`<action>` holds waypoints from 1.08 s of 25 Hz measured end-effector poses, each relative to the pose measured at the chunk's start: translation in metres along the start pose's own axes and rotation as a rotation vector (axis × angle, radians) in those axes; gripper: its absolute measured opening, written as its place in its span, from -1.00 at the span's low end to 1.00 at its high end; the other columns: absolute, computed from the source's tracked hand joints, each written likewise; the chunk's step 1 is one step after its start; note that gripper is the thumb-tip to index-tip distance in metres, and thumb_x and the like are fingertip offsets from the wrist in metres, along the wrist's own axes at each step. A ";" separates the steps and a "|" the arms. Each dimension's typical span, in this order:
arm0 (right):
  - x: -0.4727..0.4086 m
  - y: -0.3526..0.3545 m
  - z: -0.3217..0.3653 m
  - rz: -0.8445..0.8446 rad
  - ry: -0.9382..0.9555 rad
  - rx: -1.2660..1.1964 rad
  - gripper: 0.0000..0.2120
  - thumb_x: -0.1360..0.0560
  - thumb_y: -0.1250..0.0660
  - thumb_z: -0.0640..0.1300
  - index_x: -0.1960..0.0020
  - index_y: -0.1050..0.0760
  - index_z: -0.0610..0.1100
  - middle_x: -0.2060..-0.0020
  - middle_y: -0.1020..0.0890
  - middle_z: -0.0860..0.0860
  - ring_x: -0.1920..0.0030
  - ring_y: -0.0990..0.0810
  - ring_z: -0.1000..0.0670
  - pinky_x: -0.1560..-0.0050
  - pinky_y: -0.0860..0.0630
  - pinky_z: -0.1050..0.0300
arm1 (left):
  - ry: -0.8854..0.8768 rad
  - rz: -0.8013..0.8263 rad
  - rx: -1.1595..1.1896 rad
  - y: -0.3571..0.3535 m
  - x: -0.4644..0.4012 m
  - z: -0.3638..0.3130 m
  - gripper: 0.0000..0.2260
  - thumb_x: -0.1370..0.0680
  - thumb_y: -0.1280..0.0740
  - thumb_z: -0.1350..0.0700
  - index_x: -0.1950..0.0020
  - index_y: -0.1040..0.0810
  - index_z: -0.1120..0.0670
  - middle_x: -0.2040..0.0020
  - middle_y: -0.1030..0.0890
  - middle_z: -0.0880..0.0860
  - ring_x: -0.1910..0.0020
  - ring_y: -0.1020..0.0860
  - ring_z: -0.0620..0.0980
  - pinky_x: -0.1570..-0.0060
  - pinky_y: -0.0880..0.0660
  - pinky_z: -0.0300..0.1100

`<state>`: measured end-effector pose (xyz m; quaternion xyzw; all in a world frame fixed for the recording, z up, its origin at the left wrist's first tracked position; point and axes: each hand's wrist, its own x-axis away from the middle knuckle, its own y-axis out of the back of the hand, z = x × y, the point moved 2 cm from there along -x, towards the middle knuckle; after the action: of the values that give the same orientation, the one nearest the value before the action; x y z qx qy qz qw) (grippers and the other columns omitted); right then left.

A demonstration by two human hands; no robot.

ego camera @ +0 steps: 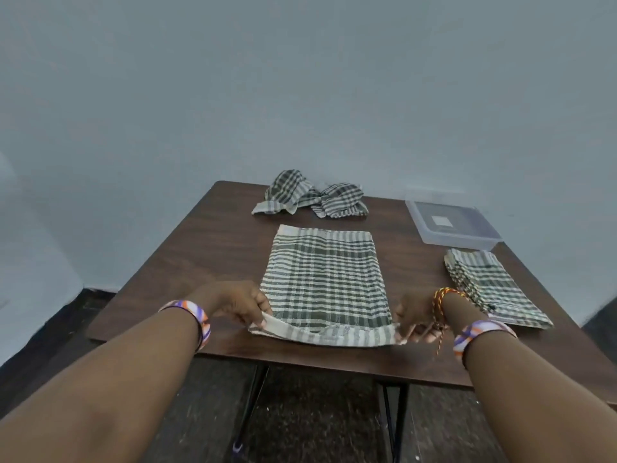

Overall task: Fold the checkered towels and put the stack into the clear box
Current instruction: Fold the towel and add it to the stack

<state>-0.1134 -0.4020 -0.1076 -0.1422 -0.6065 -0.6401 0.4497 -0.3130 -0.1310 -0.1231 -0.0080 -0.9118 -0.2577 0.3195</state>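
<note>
A person is folding a checkered towel [324, 282] lying flat in the middle of the bench [187, 262], its near hem reaching the bench's near edge. The left hand [240, 304] is pinching the towel's near left corner, its grip clamped on the hem between thumb and fingers; the right hand [415, 317] is pinching the near right corner likewise, its grip closed on the cloth. The near hem is lifting slightly off the bench between the two hands.

A stack of folded checkered towels [494, 289] is lying along the bench's right edge, just in front of the clear box [452, 225], which is sitting at the far right corner and appears not to be holding any towels yet. Crumpled, unfolded towels [310, 198] are waiting at the far edge.

The step in hand appears to be carrying the near hem over to the far hem. To do it well, both corners should be rising together at equal height, keeping the hem taut so the cloth does not sag or skew. The corners should be landing squarely on the far corners, stripes aligned, before either hand releases. Smoothing the crease afterwards should be keeping the piece flat enough to match the stack. The likely fault is one corner lagging, giving a slanted fold.
</note>
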 end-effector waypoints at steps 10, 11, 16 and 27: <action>-0.058 0.120 0.060 -0.648 0.187 -0.486 -0.80 -0.47 -0.36 -0.32 0.31 -0.44 -0.20 0.56 -0.49 -0.05 0.77 -0.35 0.20 0.73 -0.24 0.42 | -0.152 -0.674 0.524 0.109 -0.082 -0.059 -0.79 -0.47 -0.34 0.35 -0.10 -0.56 0.27 0.31 -0.54 0.10 0.47 -0.44 -0.09 0.51 -0.39 -0.31; -0.078 0.131 0.064 -0.694 0.182 -0.526 -0.78 -0.47 -0.37 -0.31 0.32 -0.43 -0.20 0.57 -0.50 -0.04 0.75 -0.37 0.21 0.73 -0.25 0.43 | -0.159 -0.726 0.523 0.121 -0.102 -0.065 -0.76 -0.47 -0.35 0.34 -0.13 -0.55 0.28 0.28 -0.56 0.12 0.43 -0.46 -0.06 0.49 -0.43 -0.29; -0.150 0.139 0.089 -0.863 0.040 -0.558 -0.77 -0.48 -0.34 -0.22 -0.13 -0.51 -0.16 -0.08 -0.58 -0.18 -0.13 -0.57 -0.13 -0.04 -0.51 0.13 | -0.186 -0.959 0.088 0.132 -0.179 -0.077 -0.62 -0.48 -0.39 0.10 -0.26 -0.45 0.17 -0.18 -0.55 0.15 -0.16 -0.51 0.11 -0.14 -0.48 -0.05; -0.166 0.038 0.101 -0.694 0.048 0.028 -0.47 -0.59 0.13 0.20 -0.54 0.09 0.16 -0.56 0.08 0.05 -0.56 0.17 -0.06 -0.49 0.25 -0.20 | -0.155 -0.626 -0.602 0.049 -0.211 -0.049 -0.49 -0.61 0.09 -0.21 -0.54 0.03 -0.13 -0.58 0.12 0.06 -0.56 0.17 0.08 -0.50 0.21 0.06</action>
<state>-0.0296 -0.2387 -0.1815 0.0938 -0.6166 -0.7497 0.2214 -0.1074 -0.0797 -0.1915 0.1565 -0.7758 -0.5950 0.1401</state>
